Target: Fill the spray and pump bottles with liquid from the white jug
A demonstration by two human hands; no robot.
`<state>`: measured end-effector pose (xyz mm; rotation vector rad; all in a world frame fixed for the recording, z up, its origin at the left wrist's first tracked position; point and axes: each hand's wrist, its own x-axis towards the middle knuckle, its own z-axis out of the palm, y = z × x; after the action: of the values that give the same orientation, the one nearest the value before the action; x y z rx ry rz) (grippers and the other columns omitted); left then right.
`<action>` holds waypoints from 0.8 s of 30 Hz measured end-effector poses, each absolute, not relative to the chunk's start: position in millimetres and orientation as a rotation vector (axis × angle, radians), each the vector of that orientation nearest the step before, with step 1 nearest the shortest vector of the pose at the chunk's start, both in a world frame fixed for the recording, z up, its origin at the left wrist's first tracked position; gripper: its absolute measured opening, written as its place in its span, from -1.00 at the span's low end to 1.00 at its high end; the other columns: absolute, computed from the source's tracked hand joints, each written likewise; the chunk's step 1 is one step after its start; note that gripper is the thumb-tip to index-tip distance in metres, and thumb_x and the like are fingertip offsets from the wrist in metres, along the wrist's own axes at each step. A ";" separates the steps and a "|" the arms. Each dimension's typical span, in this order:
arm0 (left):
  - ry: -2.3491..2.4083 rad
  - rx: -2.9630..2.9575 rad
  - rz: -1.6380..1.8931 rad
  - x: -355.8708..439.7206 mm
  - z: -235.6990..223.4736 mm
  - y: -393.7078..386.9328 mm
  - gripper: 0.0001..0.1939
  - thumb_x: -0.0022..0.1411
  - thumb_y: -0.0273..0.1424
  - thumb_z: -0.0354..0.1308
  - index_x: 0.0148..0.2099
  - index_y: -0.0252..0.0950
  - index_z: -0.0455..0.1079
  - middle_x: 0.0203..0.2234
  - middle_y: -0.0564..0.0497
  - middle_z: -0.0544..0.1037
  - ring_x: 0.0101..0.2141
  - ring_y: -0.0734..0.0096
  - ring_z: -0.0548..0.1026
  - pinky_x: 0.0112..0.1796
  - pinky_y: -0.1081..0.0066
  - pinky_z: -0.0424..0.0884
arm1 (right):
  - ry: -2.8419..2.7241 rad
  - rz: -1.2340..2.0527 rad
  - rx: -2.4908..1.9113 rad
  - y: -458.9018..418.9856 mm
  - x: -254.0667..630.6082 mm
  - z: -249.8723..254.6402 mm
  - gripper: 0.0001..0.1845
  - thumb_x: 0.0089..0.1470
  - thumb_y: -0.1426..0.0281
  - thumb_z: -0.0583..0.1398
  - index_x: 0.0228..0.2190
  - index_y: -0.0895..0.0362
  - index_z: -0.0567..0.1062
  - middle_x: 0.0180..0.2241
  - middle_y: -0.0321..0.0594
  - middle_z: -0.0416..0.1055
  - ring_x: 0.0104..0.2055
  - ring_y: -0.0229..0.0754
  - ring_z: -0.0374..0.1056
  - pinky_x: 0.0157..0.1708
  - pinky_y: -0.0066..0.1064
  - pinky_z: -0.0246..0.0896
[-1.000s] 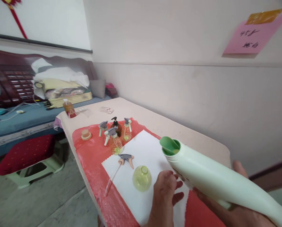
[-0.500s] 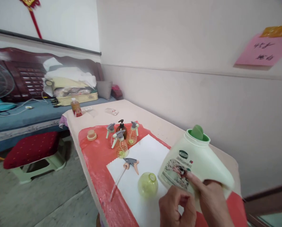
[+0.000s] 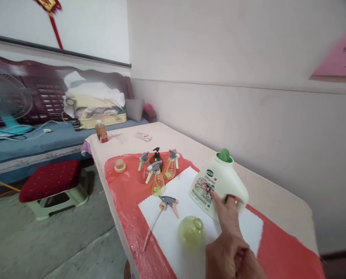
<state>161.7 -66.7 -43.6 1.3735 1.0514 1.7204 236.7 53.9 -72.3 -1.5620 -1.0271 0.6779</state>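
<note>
My right hand (image 3: 227, 213) grips the handle of a pale green jug (image 3: 202, 199), its index finger stretched along the jug's labelled side. The jug has an open mouth with a green scoop-like piece (image 3: 224, 155) sticking out. Closer to me, my left hand (image 3: 229, 255) is curled in front of my right wrist; what its fingers hold, if anything, is hidden. Left of the hands stands an uncapped yellow-green round bottle (image 3: 190, 234). A grey and peach trigger sprayer head (image 3: 168, 200) with its clear tube lies on the white sheet (image 3: 158, 236).
Several spray bottles (image 3: 158, 182) and a brown pump bottle (image 3: 156, 158) stand on the red cover (image 3: 123, 197), near a beige cap (image 3: 120, 166). Farther back is a drink bottle (image 3: 101, 132). A red stool (image 3: 52, 184) stands left of the table; the wall borders the right.
The jug has moved away from me across the table with my right hand on its handle. My left hand now overlaps the right wrist. The view has shifted to the right.
</note>
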 end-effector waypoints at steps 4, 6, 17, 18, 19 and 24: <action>1.043 1.428 1.692 143.6 -27.7 -63.5 -0.87 0.16 -0.49 0.06 -0.37 -0.23 0.41 -0.54 0.03 0.50 -0.49 0.42 0.46 -0.40 0.46 0.34 | -1.129 0.822 -1.565 13.5 243.4 -81.6 -0.05 -0.09 -0.05 0.22 0.25 0.07 0.12 0.26 -0.07 0.12 0.29 0.09 0.04 0.21 -0.18 -0.01; 1.007 1.448 1.651 127.8 -18.3 -59.1 -0.84 0.23 -0.43 0.03 -0.36 -0.24 0.42 -0.50 0.01 0.52 -0.44 0.41 0.49 -0.36 0.46 0.36 | -1.127 0.911 -1.575 -10.9 247.0 -90.7 -0.05 -0.10 -0.09 0.22 0.24 0.04 0.14 0.26 -0.07 0.15 0.25 0.11 0.12 0.15 -0.15 0.12; 1.923 1.816 0.725 35.6 -25.1 6.2 -0.78 0.28 -0.30 -0.03 -0.16 -0.25 0.39 -0.24 -0.08 0.56 -0.23 0.25 0.52 -0.22 0.35 0.33 | -0.956 1.098 -1.469 -77.7 235.4 -118.6 -0.09 -0.17 -0.14 0.24 0.13 0.09 0.30 0.08 0.04 0.36 0.07 0.09 0.34 0.04 -0.12 0.28; 1.976 1.819 0.642 30.1 -31.0 11.0 -0.77 0.25 -0.29 0.01 -0.16 -0.27 0.40 -0.23 -0.14 0.55 -0.21 0.15 0.52 -0.23 0.29 0.33 | -0.968 1.078 -1.456 -77.7 232.8 -119.9 -0.11 -0.16 -0.15 0.23 0.12 0.06 0.32 0.07 0.01 0.38 0.05 0.09 0.35 0.03 -0.11 0.28; 2.020 1.821 0.562 25.9 -37.0 15.0 -0.76 0.21 -0.29 0.05 -0.15 -0.29 0.41 -0.23 -0.19 0.55 -0.20 0.07 0.52 -0.24 0.25 0.33 | -0.987 1.072 -1.442 -77.7 230.8 -121.3 -0.13 -0.16 -0.15 0.23 0.11 0.03 0.33 0.07 -0.01 0.38 0.04 0.08 0.36 0.02 -0.10 0.29; 2.166 1.784 0.302 21.8 -62.3 28.9 -0.65 0.19 -0.25 0.06 -0.05 -0.35 0.37 -0.22 -0.29 0.55 -0.18 -0.04 0.53 -0.23 0.17 0.35 | -1.047 1.065 -1.451 -80.1 232.1 -124.4 -0.18 -0.11 -0.14 0.19 0.12 -0.01 0.33 0.06 -0.04 0.38 0.01 0.05 0.38 0.00 -0.13 0.29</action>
<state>21.8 28.9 -62.3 1.7845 2.1664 0.3020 232.1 -80.1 -124.4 -1.4508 -1.0471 1.0647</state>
